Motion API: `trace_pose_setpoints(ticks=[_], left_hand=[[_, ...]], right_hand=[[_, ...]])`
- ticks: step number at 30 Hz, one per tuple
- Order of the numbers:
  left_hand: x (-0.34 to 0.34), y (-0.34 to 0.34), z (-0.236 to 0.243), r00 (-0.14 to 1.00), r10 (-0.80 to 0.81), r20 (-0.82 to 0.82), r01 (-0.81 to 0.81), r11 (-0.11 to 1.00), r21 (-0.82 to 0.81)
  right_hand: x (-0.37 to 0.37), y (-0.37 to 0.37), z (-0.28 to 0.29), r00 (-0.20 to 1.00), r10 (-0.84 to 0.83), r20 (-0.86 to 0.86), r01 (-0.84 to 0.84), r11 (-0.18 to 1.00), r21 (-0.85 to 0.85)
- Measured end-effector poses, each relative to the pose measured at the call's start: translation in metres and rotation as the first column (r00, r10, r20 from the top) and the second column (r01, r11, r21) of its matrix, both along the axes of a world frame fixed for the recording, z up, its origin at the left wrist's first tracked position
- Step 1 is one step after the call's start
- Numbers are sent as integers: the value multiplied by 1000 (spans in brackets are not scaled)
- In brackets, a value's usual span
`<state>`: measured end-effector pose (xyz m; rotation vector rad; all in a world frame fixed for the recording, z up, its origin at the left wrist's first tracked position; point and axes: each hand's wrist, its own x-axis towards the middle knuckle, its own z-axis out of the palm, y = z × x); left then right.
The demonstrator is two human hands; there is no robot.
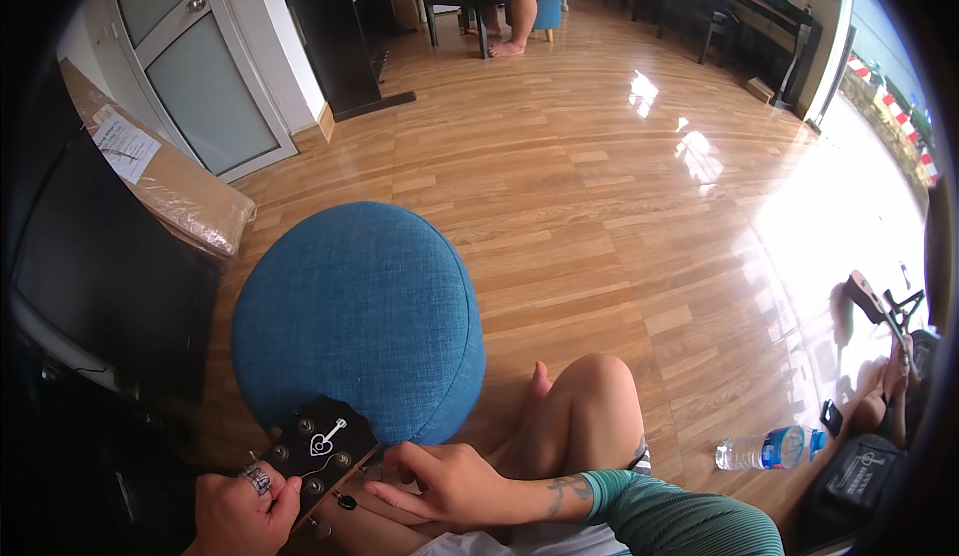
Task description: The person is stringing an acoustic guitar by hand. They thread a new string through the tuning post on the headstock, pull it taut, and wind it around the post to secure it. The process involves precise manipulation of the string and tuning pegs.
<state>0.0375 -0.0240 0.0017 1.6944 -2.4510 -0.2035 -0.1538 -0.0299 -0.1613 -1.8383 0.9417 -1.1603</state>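
A dark guitar headstock (pixel 318 444) with round tuning posts and a white heart-shaped mark pokes up at the lower left. My left hand (pixel 240 511) wraps the neck just below it, thumb up beside the posts. My right hand (pixel 440 481) reaches in from the right, fingers on the tuning pegs (pixel 346 501) along the headstock's right edge. A green ribbed sleeve covers my right forearm (pixel 679 518). My bare knee (pixel 589 406) rises just behind the right hand.
A round blue fabric stool (pixel 360 306) stands right behind the headstock. A plastic water bottle (pixel 767 448) lies on the wood floor at right, near a black bag (pixel 859 476). A wrapped box (pixel 170 181) leans at left. People sit at the far end of the room.
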Motion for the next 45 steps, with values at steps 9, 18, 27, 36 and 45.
trace_pose_setpoints(ticks=[9, 18, 27, 36, 45], left_hand=[[-1, -1, -4, 1000, -13, -25, 13, 1000, -10], [21, -10, -20, 1000, 18, -26, -17, 1000, 4], [23, -4, -30, 988, 5, -152, -11, 999, -37], [16, -10, -24, 995, -4, -102, 5, 1000, 8], [17, -9, -25, 994, -14, -106, 13, 1000, -11]], right_hand=[[8, -5, -20, 989, 62, 133, -65, 998, 13], [7, -22, -33, 998, 57, -26, -63, 930, -363], [23, -7, -25, 849, 13, 529, -137, 971, 197], [22, -18, -21, 955, -67, 291, 143, 958, -249], [23, -14, -30, 987, -114, 111, 150, 902, -406]])
